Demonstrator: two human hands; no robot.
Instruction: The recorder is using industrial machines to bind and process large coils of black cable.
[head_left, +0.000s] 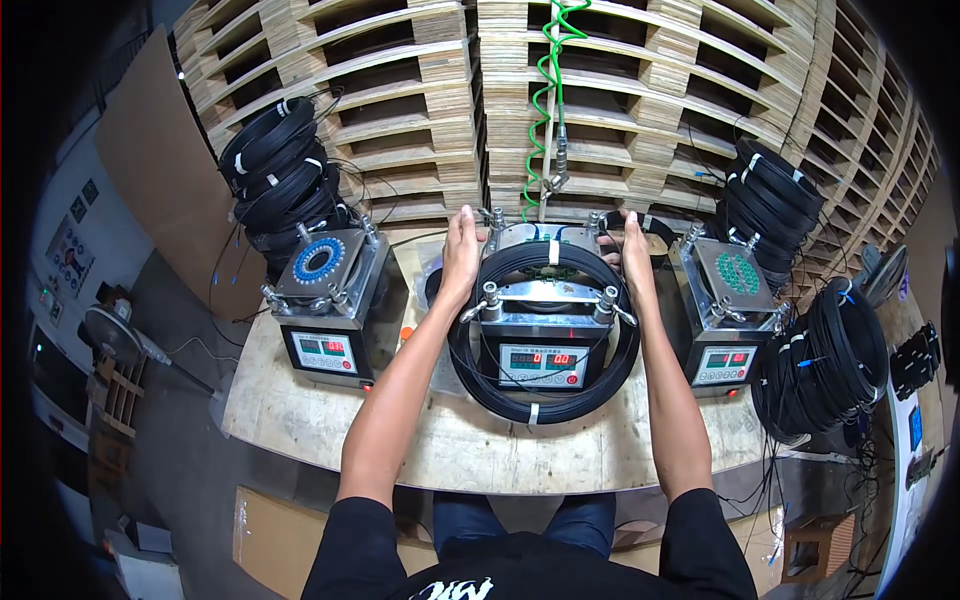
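Observation:
A coil of black cable [536,412], bound with white bands, stands tilted around the front of the middle machine, a metal box with a digital display panel [543,367] and clamp posts. My left hand [462,254] is beside the coil's upper left, fingers stretched out and palm inward. My right hand [635,252] is at the upper right, its thumb up and fingers apart, partly behind the machine's post. Neither hand is wrapped round the cable; whether they touch it is hard to tell.
Similar machines stand left [322,285] with a blue ring fixture and right [735,300] with green pieces. Black cable coils are stacked at left [280,185] and right [770,200], with more coils [825,350] nearer right. A green spiral air hose [545,100] hangs before wooden pallets [390,90].

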